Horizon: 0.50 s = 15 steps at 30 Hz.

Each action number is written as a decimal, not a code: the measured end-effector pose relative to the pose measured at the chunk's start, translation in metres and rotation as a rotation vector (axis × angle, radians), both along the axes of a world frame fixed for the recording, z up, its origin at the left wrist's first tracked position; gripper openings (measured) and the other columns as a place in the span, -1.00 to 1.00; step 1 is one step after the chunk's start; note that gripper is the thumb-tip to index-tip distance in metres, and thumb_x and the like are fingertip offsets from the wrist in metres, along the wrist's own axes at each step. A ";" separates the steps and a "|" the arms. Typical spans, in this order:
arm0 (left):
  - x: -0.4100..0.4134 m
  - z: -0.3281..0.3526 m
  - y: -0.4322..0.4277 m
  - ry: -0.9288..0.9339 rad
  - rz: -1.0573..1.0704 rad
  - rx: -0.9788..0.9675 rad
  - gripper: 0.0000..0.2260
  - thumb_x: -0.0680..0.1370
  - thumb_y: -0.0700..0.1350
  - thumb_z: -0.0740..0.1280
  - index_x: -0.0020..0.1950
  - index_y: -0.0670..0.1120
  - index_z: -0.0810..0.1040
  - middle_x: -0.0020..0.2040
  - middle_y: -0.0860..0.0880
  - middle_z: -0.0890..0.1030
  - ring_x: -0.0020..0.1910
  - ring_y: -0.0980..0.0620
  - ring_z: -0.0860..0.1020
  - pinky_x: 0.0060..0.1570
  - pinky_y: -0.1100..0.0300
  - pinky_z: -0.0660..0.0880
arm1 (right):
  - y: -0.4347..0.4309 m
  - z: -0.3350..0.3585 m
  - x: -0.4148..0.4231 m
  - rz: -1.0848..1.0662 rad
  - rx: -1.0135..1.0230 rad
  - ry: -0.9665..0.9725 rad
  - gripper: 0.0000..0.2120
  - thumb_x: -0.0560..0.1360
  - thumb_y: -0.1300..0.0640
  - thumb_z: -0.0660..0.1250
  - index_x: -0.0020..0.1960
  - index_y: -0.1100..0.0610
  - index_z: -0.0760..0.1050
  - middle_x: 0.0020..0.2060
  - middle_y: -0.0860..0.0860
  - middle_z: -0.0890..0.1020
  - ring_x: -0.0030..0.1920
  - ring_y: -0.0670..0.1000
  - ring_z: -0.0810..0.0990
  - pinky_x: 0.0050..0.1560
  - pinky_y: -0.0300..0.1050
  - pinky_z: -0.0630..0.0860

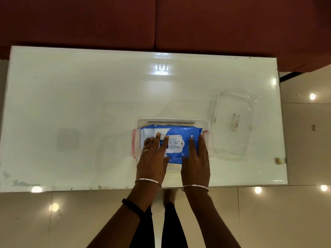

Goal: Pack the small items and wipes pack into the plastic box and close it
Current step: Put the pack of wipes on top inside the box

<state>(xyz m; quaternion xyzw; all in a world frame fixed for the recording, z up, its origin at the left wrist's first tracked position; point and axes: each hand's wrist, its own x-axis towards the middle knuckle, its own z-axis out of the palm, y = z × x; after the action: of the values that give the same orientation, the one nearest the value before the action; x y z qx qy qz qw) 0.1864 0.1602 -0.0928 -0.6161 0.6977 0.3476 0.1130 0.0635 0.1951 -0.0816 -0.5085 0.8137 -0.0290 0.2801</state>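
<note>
Each grip, left hand (153,154) and right hand (196,158), lies flat and wide, holding nothing, pressing the blue soft wet wipes pack (171,143) into the clear rectangular plastic box (172,121). The pack may bulge above the rim, so the clear plastic lid (232,122), to the right of the right grip, might not close.

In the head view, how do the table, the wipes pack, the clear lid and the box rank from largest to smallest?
1. Table
2. Box and lid: these look alike, so I do not rank them
3. Wipes pack, partly covered by both hands, lying in the box

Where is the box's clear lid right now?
In the head view the clear lid lies flat on the white table, off the plastic box, just to its right near the table's right edge.
</note>
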 end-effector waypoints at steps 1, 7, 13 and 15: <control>0.001 0.002 0.001 -0.009 0.000 -0.002 -0.36 0.60 0.06 0.20 0.56 0.08 -0.10 0.60 0.01 -0.08 0.57 -0.06 -0.08 0.46 0.07 0.24 | -0.001 -0.001 0.001 0.040 0.031 0.015 -0.30 0.57 0.17 0.30 0.58 0.11 0.00 0.59 0.09 -0.04 0.59 0.10 -0.03 0.53 0.03 0.17; -0.019 0.021 -0.015 0.051 0.169 -0.224 -0.65 0.54 0.06 0.30 0.30 0.00 0.50 0.31 -0.04 0.53 0.29 -0.05 0.47 0.22 0.07 0.48 | -0.020 0.017 -0.022 -0.008 -0.158 -0.084 -0.59 0.47 0.20 0.43 0.31 0.17 0.52 0.33 0.14 0.51 0.35 0.16 0.46 0.25 -0.01 0.47; -0.074 0.042 -0.072 0.258 0.209 -0.497 -0.91 0.53 -0.14 0.32 -0.05 -0.09 0.61 -0.11 -0.04 0.64 -0.11 -0.07 0.58 -0.10 0.09 0.50 | -0.024 0.028 -0.095 -0.402 -0.535 -0.121 -0.86 0.48 0.29 0.37 -0.01 0.12 0.63 -0.17 0.00 0.64 -0.18 -0.04 0.61 -0.25 -0.33 0.50; -0.102 0.044 -0.096 0.319 0.163 -0.498 -0.89 0.55 -0.13 0.29 -0.04 -0.08 0.61 -0.09 -0.04 0.64 -0.08 -0.05 0.57 -0.06 0.12 0.49 | -0.019 0.019 -0.119 -0.639 -0.492 -0.151 -0.87 0.50 0.26 0.35 -0.02 0.09 0.62 -0.17 0.02 0.66 -0.19 -0.05 0.62 -0.29 -0.43 0.45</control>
<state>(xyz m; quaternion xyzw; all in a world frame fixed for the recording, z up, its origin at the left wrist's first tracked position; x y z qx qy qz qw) 0.0843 0.0641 -0.0485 -0.6165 0.7187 0.2661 -0.1807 -0.0551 0.1760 -0.0624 -0.2782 0.8767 -0.3456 0.1860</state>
